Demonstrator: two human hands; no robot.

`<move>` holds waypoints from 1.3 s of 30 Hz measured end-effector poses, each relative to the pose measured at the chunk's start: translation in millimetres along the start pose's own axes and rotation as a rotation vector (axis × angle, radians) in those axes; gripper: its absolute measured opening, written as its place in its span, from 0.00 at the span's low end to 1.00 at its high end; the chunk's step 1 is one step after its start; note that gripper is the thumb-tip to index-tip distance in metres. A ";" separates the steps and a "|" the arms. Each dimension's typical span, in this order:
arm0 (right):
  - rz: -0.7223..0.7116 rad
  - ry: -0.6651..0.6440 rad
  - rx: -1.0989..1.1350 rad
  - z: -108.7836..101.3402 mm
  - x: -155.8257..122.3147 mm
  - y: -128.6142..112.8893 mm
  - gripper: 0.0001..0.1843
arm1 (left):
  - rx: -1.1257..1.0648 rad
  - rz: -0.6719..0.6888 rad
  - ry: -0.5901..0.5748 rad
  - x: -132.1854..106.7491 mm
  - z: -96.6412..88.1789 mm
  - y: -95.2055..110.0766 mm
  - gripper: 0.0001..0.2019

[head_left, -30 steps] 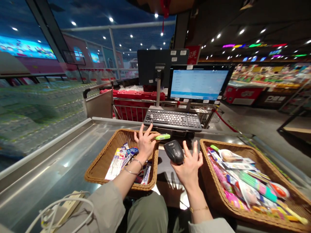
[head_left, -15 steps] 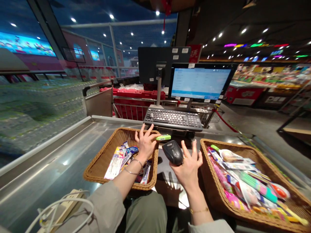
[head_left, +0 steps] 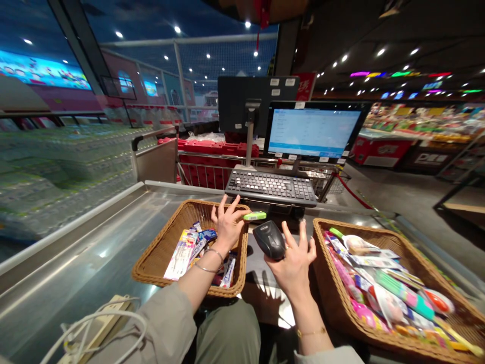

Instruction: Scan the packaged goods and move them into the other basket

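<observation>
My left hand (head_left: 229, 222) pinches a small bright green pack (head_left: 255, 216) between thumb and finger, the other fingers raised. It is over the right rim of the left wicker basket (head_left: 153, 253), which holds several small packets and a long card-backed pack (head_left: 181, 254). A black barcode scanner (head_left: 270, 239) is gripped in my right hand (head_left: 293, 260), its head turned towards the green pack, with a small gap between them. The scanner's handle is hidden by my hand. To the right stands a second wicker basket (head_left: 320, 283), filled with colourful small goods (head_left: 401, 290).
Behind my hands is a black keyboard (head_left: 271, 186), with a lit screen (head_left: 314, 130) beyond it. A power strip (head_left: 100, 323) with white cables lies on the metal counter (head_left: 102, 247) at the lower left. A shopping cart (head_left: 200, 167) stands behind the counter.
The view has shifted very slightly. Both hands keep nearly the same pose, with the green pack and the scanner still held.
</observation>
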State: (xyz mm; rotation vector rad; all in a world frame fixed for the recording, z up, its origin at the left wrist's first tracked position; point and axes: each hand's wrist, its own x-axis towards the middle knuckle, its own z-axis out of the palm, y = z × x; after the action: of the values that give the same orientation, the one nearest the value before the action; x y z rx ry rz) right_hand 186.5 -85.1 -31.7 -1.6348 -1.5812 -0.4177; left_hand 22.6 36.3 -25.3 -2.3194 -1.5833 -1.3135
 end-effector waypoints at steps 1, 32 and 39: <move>0.001 -0.002 0.004 -0.1 0.0 -0.5 0.13 | -0.004 0.000 0.000 0.0 -0.1 -0.1 0.17; -0.023 -0.031 -0.002 0.9 -1.9 2.0 0.13 | -0.013 -0.053 0.001 0.7 0.6 0.2 0.15; 0.110 -0.080 -0.147 -5.0 -1.7 0.0 0.17 | 0.025 -0.011 0.003 -2.2 2.0 0.7 0.16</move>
State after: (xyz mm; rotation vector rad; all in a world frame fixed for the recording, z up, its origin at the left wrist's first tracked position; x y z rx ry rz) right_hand 187.7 -89.9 -29.8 -1.8616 -1.5401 -0.4238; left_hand 24.1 35.3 -27.8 -2.2965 -1.6048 -1.2907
